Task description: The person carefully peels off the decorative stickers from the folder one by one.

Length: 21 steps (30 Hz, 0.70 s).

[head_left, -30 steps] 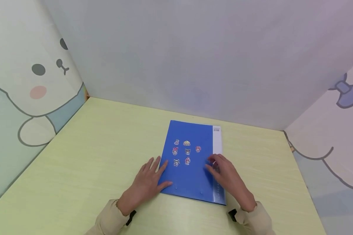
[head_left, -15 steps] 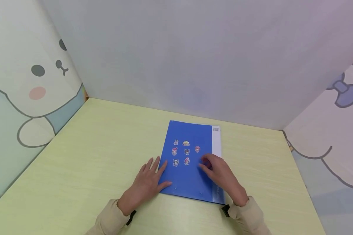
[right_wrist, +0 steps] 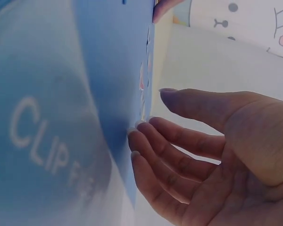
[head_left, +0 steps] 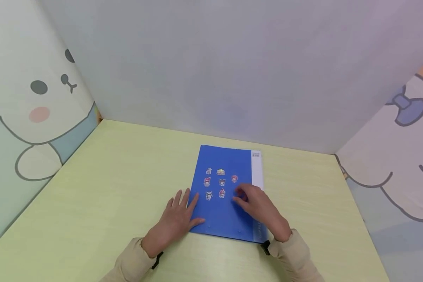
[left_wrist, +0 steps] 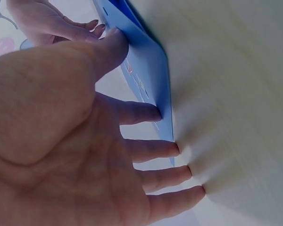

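Note:
A blue clip file point(head_left: 222, 213) lies flat on the table, with several small cartoon stickers point(head_left: 221, 182) on its cover. My left hand point(head_left: 174, 219) rests at its lower left edge with fingers spread. In the left wrist view, thumb and index finger touch the cover, while the other fingertips reach the table. My right hand point(head_left: 259, 203) is over the right half of the cover, just right of the stickers. Its fingers point(right_wrist: 174, 160) are loosely bent and the thumb stands apart from them, with nothing visible between. The fingertips are at or close to the cover; contact is unclear.
The pale yellow table point(head_left: 134, 164) extends around the file. A plain light wall point(head_left: 211, 70) stands behind it, and cartoon-printed panels rise at the left and right. A white strip with a barcode point(head_left: 255, 154) runs along the file's right side.
My right hand has moved left, from the file's white strip onto the blue cover near the stickers. The left hand keeps its place. The head view has shifted slightly.

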Each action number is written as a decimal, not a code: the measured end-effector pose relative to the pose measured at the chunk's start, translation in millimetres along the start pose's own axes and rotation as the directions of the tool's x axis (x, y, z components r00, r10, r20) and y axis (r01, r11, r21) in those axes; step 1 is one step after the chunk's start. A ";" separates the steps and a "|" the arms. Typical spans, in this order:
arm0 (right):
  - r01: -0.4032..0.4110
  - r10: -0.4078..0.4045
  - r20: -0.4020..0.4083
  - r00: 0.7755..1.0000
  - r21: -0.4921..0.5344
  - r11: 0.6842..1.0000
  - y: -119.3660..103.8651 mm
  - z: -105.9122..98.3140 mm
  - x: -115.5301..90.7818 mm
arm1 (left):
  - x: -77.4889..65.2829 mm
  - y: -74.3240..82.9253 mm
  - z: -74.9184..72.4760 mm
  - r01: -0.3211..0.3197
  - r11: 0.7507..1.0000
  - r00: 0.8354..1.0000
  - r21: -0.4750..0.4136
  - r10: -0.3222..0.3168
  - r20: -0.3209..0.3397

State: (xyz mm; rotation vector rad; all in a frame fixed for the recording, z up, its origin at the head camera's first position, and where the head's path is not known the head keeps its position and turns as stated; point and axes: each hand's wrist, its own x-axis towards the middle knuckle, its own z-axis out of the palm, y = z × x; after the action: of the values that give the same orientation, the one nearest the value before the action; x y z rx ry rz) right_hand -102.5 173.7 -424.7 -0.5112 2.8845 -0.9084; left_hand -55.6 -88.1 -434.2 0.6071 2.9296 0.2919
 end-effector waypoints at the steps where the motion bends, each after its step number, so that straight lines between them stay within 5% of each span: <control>1: -0.003 0.003 0.007 1.000 -0.003 1.000 -1.1 0.0 0.8 | 0.1 0.1 -0.2 0.001 1.000 1.000 0.004 -0.001 0.003; 21: 0.054 -0.054 0.026 0.998 -0.027 0.998 -9.1 13.7 20.8 | 1.1 0.3 1.4 0.009 1.000 1.000 0.030 -0.009 0.002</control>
State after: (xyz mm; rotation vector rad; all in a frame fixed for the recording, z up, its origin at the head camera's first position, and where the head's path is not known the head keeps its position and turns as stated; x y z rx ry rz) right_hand -117.1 152.3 -430.2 -0.6011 2.8779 -0.8631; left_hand -56.3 -87.2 -435.6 0.5975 2.9391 0.2470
